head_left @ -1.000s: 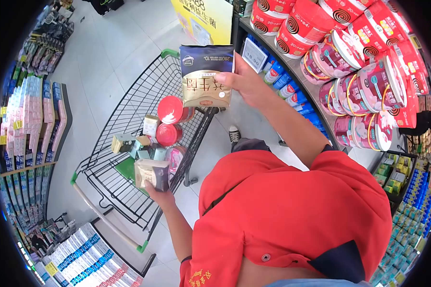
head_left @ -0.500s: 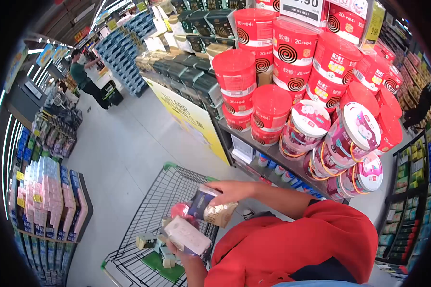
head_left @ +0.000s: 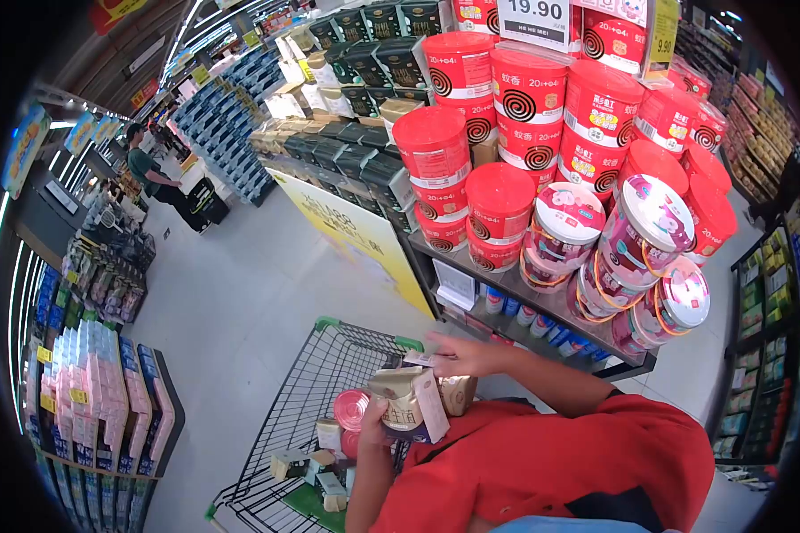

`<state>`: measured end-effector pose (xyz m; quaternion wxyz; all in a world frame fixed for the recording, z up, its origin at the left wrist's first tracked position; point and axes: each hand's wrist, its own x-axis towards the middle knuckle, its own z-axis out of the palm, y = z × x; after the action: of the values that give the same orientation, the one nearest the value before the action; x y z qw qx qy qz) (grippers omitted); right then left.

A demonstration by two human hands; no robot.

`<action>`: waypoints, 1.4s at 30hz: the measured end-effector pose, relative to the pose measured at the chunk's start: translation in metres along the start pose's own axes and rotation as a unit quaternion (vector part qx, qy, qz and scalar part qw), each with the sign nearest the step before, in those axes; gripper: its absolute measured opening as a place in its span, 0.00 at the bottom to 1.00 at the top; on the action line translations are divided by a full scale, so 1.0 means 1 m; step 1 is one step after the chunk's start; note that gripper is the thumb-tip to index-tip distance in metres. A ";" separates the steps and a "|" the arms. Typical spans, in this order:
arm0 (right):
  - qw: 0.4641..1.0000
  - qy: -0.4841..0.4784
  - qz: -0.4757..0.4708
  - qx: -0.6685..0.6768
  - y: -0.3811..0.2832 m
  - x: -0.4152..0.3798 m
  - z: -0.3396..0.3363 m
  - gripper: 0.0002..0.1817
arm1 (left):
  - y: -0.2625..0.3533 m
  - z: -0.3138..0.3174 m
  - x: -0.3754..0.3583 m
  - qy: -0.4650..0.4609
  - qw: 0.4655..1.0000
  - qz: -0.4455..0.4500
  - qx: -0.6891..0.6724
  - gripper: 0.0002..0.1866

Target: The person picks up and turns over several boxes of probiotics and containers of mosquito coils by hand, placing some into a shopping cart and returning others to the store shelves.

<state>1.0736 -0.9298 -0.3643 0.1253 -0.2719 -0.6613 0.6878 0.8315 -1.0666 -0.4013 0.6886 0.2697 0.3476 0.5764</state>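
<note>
My left hand (head_left: 374,423) grips a gold-and-white package (head_left: 398,405) over the shopping cart (head_left: 280,417). Beyond that package my right hand (head_left: 458,357) has its fingers round the edge of a thin, pale item, too small to make out. A gold pack (head_left: 456,394) shows just below my right hand, partly hidden by the white side of the package. In the cart lie a round pink-red container (head_left: 352,409) and several small boxes (head_left: 331,490) beside a green panel (head_left: 304,510).
Stacked red tubs (head_left: 529,93) and pink-white buckets (head_left: 646,213) fill a shelf (head_left: 542,306) ahead on the right. A yellow sign board (head_left: 356,240) leans at its end. Pink packages (head_left: 84,382) stand left. A person (head_left: 151,173) stands by a black crate far left.
The packages have moved right and nearer my body. The pale one now stands beside the gold one, and my right hand has shifted right, off the dark-and-gold pack. The cart appears slightly lower.
</note>
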 end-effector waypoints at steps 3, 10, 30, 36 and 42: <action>0.988 0.073 -0.018 0.134 0.018 -0.027 0.014 0.60 | -0.002 -0.015 -0.013 0.001 0.997 -0.013 -0.072 0.37; 0.961 0.191 -0.015 0.200 0.025 -0.022 0.075 0.46 | 0.007 -0.003 -0.024 0.109 0.991 0.024 -0.075 0.32; 0.957 0.199 -0.095 -0.191 -0.125 -0.050 -0.074 0.41 | 0.047 -0.052 -0.118 0.028 0.996 -0.084 -0.003 0.51; 0.957 0.209 -0.093 -0.178 -0.124 -0.050 -0.070 0.41 | 0.057 -0.044 -0.120 -0.014 0.991 -0.105 0.077 0.50; 0.959 0.226 -0.103 -0.138 -0.106 -0.065 -0.063 0.45 | 0.076 0.003 -0.073 0.100 0.987 0.083 0.092 0.41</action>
<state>1.1410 -0.9012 -0.2457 0.3028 -0.3647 -0.7291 0.4936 0.7809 -1.1238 -0.3288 0.5720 0.3006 0.4428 0.6216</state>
